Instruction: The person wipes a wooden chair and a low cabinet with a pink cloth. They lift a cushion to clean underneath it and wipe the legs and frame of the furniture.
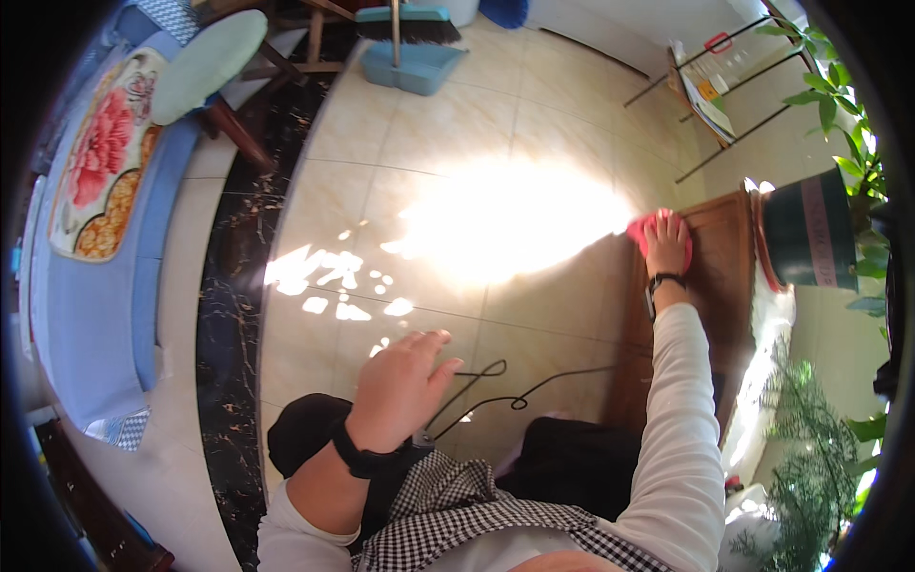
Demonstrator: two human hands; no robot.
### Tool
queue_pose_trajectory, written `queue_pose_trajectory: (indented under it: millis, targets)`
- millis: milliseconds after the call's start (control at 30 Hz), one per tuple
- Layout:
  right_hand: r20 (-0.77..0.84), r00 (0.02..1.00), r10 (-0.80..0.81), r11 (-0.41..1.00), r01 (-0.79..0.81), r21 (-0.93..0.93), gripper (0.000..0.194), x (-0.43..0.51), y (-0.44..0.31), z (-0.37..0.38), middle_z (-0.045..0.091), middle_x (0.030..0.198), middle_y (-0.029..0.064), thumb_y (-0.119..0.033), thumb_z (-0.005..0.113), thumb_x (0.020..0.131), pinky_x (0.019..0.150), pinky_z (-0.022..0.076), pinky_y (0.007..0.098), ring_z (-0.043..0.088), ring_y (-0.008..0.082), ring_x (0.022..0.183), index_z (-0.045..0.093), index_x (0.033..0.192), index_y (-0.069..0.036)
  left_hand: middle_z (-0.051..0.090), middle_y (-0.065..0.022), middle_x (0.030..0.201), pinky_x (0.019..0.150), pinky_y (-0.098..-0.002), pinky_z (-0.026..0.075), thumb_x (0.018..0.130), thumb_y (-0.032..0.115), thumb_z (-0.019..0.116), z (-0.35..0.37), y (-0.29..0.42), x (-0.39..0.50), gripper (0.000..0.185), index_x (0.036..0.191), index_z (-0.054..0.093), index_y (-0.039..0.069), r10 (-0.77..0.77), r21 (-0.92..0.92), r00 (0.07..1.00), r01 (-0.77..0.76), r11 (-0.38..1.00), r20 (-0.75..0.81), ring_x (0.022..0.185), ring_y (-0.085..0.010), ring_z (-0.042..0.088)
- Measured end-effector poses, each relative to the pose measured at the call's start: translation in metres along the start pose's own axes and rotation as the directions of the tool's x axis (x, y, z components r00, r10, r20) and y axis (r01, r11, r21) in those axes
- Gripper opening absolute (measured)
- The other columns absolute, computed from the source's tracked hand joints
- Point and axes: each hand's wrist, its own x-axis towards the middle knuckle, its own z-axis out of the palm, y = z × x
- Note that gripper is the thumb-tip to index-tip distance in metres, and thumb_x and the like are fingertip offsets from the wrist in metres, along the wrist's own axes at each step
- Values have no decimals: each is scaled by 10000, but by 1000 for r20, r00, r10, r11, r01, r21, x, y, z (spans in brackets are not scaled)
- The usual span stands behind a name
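Note:
My right hand [666,247] presses a pink cloth [688,250] against the edge of a brown wooden cabinet [704,275]. Its fingers are spread over the cloth, and a dark band circles the wrist. My left hand [402,386] hangs in the air above my knee, holding nothing, thumb apart from the fingers. A potted plant in a dark green pot [808,232] stands on top of the cabinet, close to the right hand.
A thin black cable [520,402] loops over the tiled floor [543,314], where sunlight glares. Ahead are a blue dustpan [414,70] and broom [407,30]. A wire rack [736,82] stands at the upper right, a round stool [211,68] at the upper left, and a feathery plant [808,443] nearby.

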Motion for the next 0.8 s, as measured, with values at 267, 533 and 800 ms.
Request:
queue_pose_trajectory:
  millis: [267,533,800]
  targets:
    - [474,873,-114,981,24,192,306,-97,-71,40,629,1279,74,-259,514,977,1146,266,503,440,284,1327,762,1120,-150,701,-138,1022,761,-404,556,927,252,671,2,0,-2,301,1146,651,46,145,24,986,-143,989,-86,895,-317,694]
    - [891,328,-314,924,-110,366,349,-75,-74,-117,632,1369,87,-161,578,922,1040,418,542,588,342,1242,705,1243,-112,700,-148,1070,805,-427,557,940,286,660,-10,-7,-13,337,1184,642,54,178,-43,982,-181,983,-65,950,-335,687]
    - [129,947,-294,-714,-307,629,529,-10,-70,-420,583,1335,125,109,486,926,938,555,348,628,216,1132,503,1426,-67,677,-177,1035,773,-458,558,964,280,639,-21,-13,-4,474,1340,488,33,136,-201,926,-216,955,-352,947,-363,683]
